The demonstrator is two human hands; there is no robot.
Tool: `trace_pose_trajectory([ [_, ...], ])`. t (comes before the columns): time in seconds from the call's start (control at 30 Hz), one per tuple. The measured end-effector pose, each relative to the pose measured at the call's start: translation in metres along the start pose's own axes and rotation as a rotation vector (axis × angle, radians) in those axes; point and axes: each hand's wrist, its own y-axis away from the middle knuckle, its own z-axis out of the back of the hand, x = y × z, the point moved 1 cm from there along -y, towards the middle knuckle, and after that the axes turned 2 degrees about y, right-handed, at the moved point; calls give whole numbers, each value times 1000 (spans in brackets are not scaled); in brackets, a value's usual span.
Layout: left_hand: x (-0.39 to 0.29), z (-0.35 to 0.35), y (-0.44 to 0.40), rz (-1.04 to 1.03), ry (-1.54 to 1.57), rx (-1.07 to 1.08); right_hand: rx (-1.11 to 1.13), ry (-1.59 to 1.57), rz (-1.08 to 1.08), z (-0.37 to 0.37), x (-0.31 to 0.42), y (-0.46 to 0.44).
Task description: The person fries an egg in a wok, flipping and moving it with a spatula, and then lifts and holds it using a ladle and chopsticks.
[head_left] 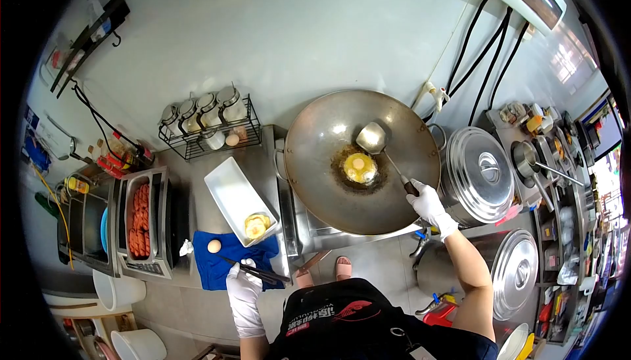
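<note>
My right hand (428, 205), in a white glove, is closed round the handle of a metal spatula (372, 138). The spatula's blade is inside a large wok (315, 182), just above and right of a frying egg (360, 168). At the lower left my left hand (244, 282), also gloved, is closed on dark tongs (263, 272) over a blue cloth (211, 274). A whole egg (214, 246) lies on the cloth near the tongs. Fried eggs (256, 226) sit at the near end of a white rectangular tray (227, 186).
Lidded jars (208, 111) stand in a black wire rack (190, 144) behind the tray. Left is a metal container of reddish food (139, 222). Large lidded pots (478, 169) stand right of the wok, with a ladle (559, 172) and shelves (559, 255) beyond.
</note>
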Motion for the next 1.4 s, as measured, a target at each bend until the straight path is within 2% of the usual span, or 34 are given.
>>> trace_pose_trajectory([
  [0.17,1,-8,5,-21,14,-18,-22,56,-15,-4,-20,-6],
  [0.27,1,-4,0,-46,18,-35,148,-174,-330,1,-8,-5],
  [0.37,-3,5,-4,38,28,-7,293,-423,-424,5,4,-3],
  [0.47,0,2,-4,16,22,-30,310,-561,-462,3,3,-7],
  [0.73,-1,3,-1,-59,19,-44,280,-639,-469,23,19,0],
  [0.93,0,7,-4,-10,37,-16,312,-453,-391,22,19,9],
  [1.03,0,6,-6,17,26,-10,184,-222,-189,7,9,11],
  [1.07,0,5,-7,29,20,-7,81,-162,-6,-1,-1,10],
  [1.17,6,-7,-2,-45,8,-73,43,1,26,9,16,16],
  [1.4,1,6,-8,-11,21,-41,4,86,-40,14,18,11],
])
